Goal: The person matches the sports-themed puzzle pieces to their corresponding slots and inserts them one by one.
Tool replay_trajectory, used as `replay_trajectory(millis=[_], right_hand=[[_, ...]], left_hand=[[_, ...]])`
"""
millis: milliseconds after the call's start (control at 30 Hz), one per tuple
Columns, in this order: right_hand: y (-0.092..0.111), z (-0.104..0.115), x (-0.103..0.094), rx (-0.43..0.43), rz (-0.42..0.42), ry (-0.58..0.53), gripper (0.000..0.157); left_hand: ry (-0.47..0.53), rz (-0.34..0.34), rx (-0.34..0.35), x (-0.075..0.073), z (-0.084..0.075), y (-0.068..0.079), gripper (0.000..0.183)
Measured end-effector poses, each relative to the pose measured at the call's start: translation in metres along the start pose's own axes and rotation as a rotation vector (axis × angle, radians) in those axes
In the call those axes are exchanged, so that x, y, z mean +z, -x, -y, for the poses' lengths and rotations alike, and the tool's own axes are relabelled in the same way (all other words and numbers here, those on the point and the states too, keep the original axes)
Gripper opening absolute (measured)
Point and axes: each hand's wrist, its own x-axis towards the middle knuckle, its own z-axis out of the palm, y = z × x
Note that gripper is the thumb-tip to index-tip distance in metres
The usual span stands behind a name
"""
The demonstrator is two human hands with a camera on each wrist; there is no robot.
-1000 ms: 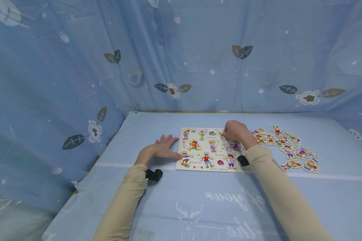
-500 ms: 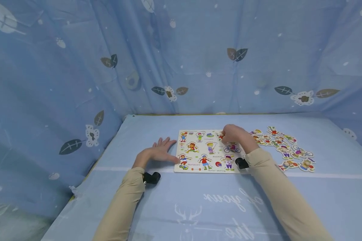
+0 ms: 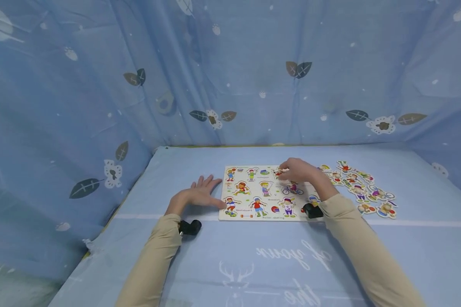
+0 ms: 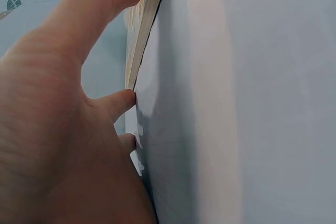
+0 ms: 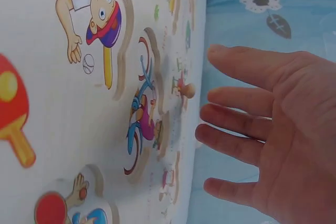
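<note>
A pale puzzle board (image 3: 256, 188) printed with sporty children lies on the table. My left hand (image 3: 199, 194) is spread flat at its left side, the thumb on the lower left corner; in the left wrist view the thumb (image 4: 100, 3) lies over the board's edge (image 4: 140, 40). Over the board's upper right is my right hand (image 3: 297, 170), its fingers loosened beside a small red figure piece (image 3: 278, 171). The right wrist view shows that piece's round knob (image 5: 189, 91) in front of the fingertips, with a gap to the straight fingers. Both hands hold nothing.
A cluster of loose figure pieces (image 3: 359, 192) lies to the right of the board, partly overlapping. Cut-out recesses such as the bicycle one (image 5: 140, 114) show printed figures. A patterned blue curtain (image 3: 253, 85) hangs behind the table (image 3: 215, 256).
My right hand's fingers, bunched at the red figure piece before, have opened and drawn off it. The piece stays on the board. My left hand keeps its place at the board's edge.
</note>
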Motion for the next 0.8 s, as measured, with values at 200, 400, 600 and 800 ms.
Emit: replay_trajectory(millis=[200,400,600,800], right_hand=[[0.014,0.0,-0.003,-0.005,-0.044,0.013,0.048],[0.036,-0.001,-0.005,0.02,-0.105,-0.002,0.048],[0.055,-0.005,-0.007,0.044,-0.151,-0.025,0.047],[0.068,-0.005,-0.012,0.03,-0.172,-0.041,0.047]], left_hand=[[-0.006,0.005,0.003,-0.001,0.0,-0.001,0.11],[-0.003,0.01,0.012,0.0,0.001,0.001,0.109],[0.001,0.009,0.022,0.001,0.004,0.0,0.109],[0.005,0.007,0.022,0.001,0.003,0.0,0.109]])
